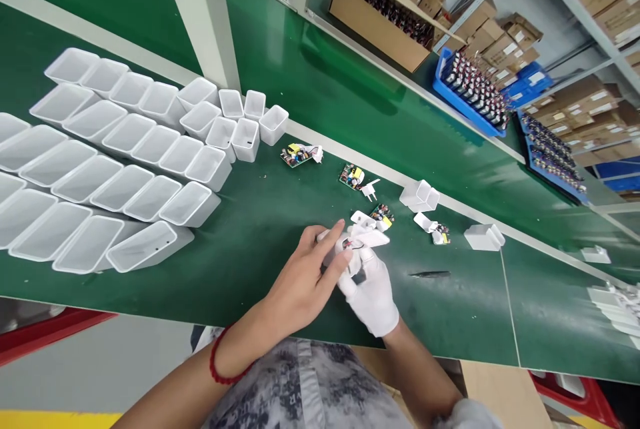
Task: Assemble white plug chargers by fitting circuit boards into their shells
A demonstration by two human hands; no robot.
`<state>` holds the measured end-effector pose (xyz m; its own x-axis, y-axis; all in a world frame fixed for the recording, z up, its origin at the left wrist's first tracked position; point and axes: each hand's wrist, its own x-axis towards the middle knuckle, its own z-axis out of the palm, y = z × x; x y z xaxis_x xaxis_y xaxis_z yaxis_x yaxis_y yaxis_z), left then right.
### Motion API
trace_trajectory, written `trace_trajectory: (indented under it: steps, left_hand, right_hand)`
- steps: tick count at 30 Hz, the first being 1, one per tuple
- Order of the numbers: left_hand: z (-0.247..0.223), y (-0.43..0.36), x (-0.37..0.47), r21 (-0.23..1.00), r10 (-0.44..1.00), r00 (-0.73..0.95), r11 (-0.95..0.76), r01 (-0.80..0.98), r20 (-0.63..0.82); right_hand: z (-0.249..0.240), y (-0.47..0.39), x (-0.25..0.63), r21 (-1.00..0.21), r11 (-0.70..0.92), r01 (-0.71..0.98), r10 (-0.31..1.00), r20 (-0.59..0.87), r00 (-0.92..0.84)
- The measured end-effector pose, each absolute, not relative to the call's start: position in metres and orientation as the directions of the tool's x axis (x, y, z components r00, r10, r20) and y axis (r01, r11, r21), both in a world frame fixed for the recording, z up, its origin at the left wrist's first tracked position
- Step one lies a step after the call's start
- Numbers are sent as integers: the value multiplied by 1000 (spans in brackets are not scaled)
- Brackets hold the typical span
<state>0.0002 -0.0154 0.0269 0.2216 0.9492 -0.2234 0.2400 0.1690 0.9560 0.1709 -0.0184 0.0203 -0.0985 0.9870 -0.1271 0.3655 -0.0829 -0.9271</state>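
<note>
Head view: a green surface (250,236) bears rows of white housings (150,139). The white casing (370,237) lies between both hands, its long axis running sideways, free end pointing rightward from the fingers. The left hand's (300,276) fingers close about its near end; the gloved right hand's (373,292) pinch it from the near side. Neither hand is discernibly nearer.

Left hand (303,276) fingering white part (354,244), gloved right hand (373,292) gripping it, rows of boxes (150,249) left of it, circuit boards (351,176) beyond it, black tool (431,274) right, blue tray (464,106) far beyond-right.
</note>
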Motion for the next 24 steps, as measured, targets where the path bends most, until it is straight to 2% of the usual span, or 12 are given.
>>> trace_trajectory:
  steps: [3, 5, 7, 10, 19, 21, 24]
  left_hand:
    - [33, -21, 1, 983, 962, 228, 122, 134, -150]
    - [34, -25, 3, 994, 967, 238, 69, 88, -88]
    - [33, -27, 6, 994, 971, 231, 34, 100, -56]
    - [29, -29, 11, 991, 978, 206, 18, 133, -45]
    - [27, -32, 12, 970, 972, 227, 7, 243, -64]
    - [25, -32, 8, 957, 969, 241, -14, 290, -59]
    - [18, -31, -3, 925, 960, 273, -51, 377, -59]
  right_hand:
    - [31, -11, 175, -958, -285, 30, 956, -286, -65]
    - [38, -5, 178, -884, -432, -177, 899, -408, -156]
    - [43, -1, 179, -810, -527, -256, 847, -477, -233]
    - [45, 0, 177, -772, -559, -303, 829, -508, -235]
    - [37, -7, 175, -775, -540, -328, 841, -480, -249]
    - [34, -12, 178, -865, -445, -231, 895, -416, -164]
    - [38, -9, 190, -969, -212, 124, 971, -223, -88]
